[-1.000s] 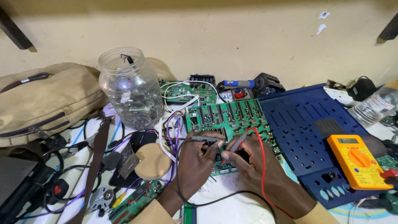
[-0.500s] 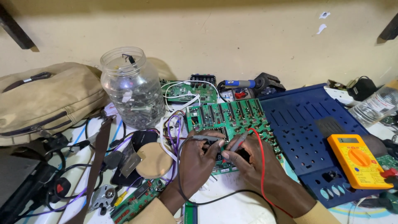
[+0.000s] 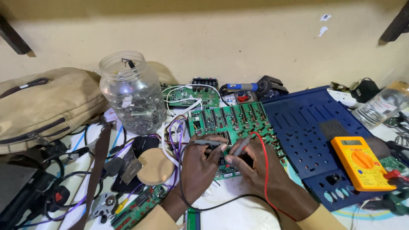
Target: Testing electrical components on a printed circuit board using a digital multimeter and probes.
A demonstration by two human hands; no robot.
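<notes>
Head view: left hand (image 3: 200, 164) and right hand (image 3: 260, 168) each pinched a grey meter probe (image 3: 240, 145) onto the green circuit board (image 3: 232, 123); behind, a clear plastic jar (image 3: 132, 91) held small metal parts.

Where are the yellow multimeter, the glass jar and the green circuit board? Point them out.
yellow multimeter (image 3: 362, 164): head view, on its orange dial.
glass jar (image 3: 134, 96): head view, on its side wall.
green circuit board (image 3: 232, 119): head view, on its upper middle.

jar (image 3: 133, 91) left of circuit board (image 3: 232, 121), multimeter (image 3: 362, 162) right
</notes>
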